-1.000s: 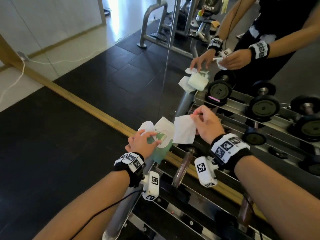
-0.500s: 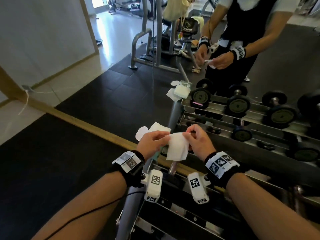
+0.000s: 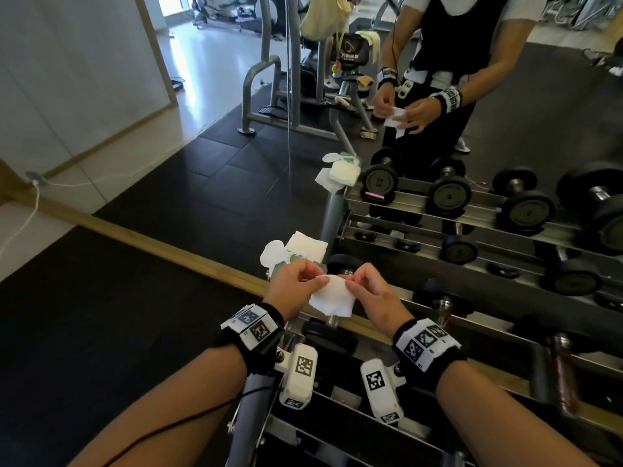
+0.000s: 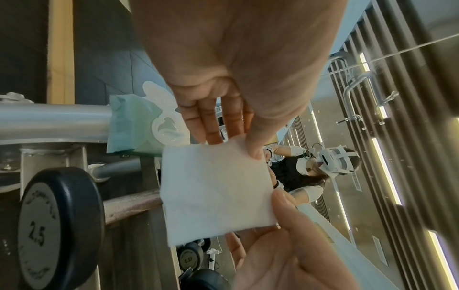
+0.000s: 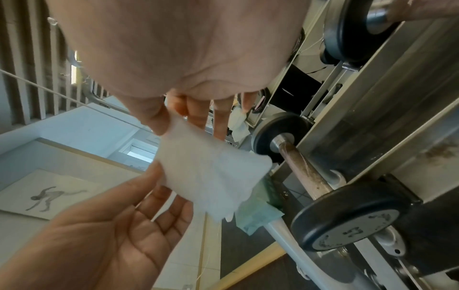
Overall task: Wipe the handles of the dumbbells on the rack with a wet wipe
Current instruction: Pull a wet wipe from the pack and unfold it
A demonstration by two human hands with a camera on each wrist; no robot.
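Rack (image 3: 418,200) runs across right half of head view, against a mirror. Dumbbells (image 3: 450,193) sit on its rails; nearest one (image 4: 62,227) marked 2.5. Wipe pack (image 3: 305,249) rests on rack's end, frame centre. Left hand (image 3: 293,288) and right hand (image 3: 367,291) each pinch an edge of wet wipe (image 3: 332,298), held above the rack.

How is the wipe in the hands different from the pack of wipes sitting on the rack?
The wet wipe is one thin, plain white sheet, while the wipe pack is a thick, pale green packet with a round flap open.

The wet wipe hangs in the air, pinched by the left hand and right hand; the wipe pack rests on the end of the rack, untouched.

Both look soft.
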